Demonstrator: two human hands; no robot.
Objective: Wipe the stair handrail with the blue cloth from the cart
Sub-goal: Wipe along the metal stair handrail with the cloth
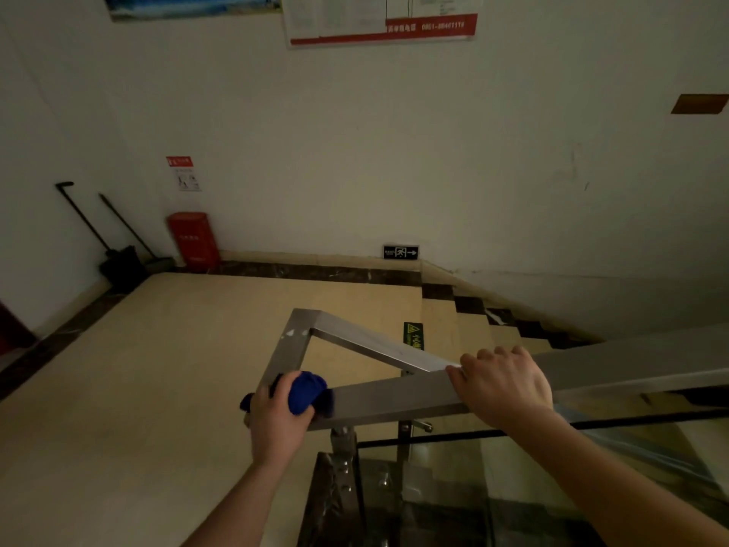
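Left hand (276,420) of mine is wrapped round the blue cloth (305,390). It squeezes the cloth into a ball and presses it down on top of the handrail (386,400), close to the bend where the rail turns.

The cloth is soft and light. It squashes easily and could slip out. I think it is best held as a bunch in my palm, with my fingers over it, pushed flat on the metal. The rail is hard, smooth, shiny metal with flat sides, so the cloth should slide along it well.

My right hand (505,388) is further along the same rail, well apart from the cloth. Its fingers are bent over the far edge, holding on.

Near the far corner of the rail are some small white spots (296,333). The light is dim, so they may be paint or dirt.

Under the rail is a glass panel (591,459) held by metal posts (341,440). Past the rail is the tan landing floor (157,369). Steps go down on the right, with a green warning sticker (412,335) on the top one. By the wall are a red box (194,240), two long-handled brooms (122,266) and a small exit sign (400,252).
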